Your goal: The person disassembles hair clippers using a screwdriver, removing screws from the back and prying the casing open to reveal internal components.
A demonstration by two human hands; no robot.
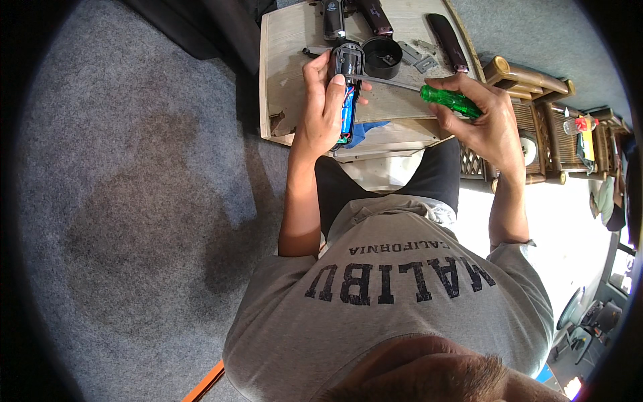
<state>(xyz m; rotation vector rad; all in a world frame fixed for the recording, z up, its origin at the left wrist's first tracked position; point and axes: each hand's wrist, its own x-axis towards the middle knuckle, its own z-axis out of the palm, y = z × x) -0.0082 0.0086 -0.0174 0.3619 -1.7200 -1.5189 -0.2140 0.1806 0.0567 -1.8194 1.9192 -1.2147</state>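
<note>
An opened hair clipper (347,110) stands nearly upright in my left hand (320,114), which is wrapped around its casing. Inside it show a blue battery, thin wires and a piece of green circuit board near the lower end. My right hand (492,117) grips the green handle of a screwdriver (445,100). Its long metal shaft points left, and the tip reaches the upper part of the clipper beside my left thumb. Whether the tip sits on a screw is too small to tell.
On the wooden table (288,80) are a round black bowl (382,60), a black clipper (333,19), two dark maroon clippers, one at the right (447,41), and grey flat parts (423,63). Bamboo furniture (522,84) stands to the right. Blue cloth (365,134) hangs at the table's near edge.
</note>
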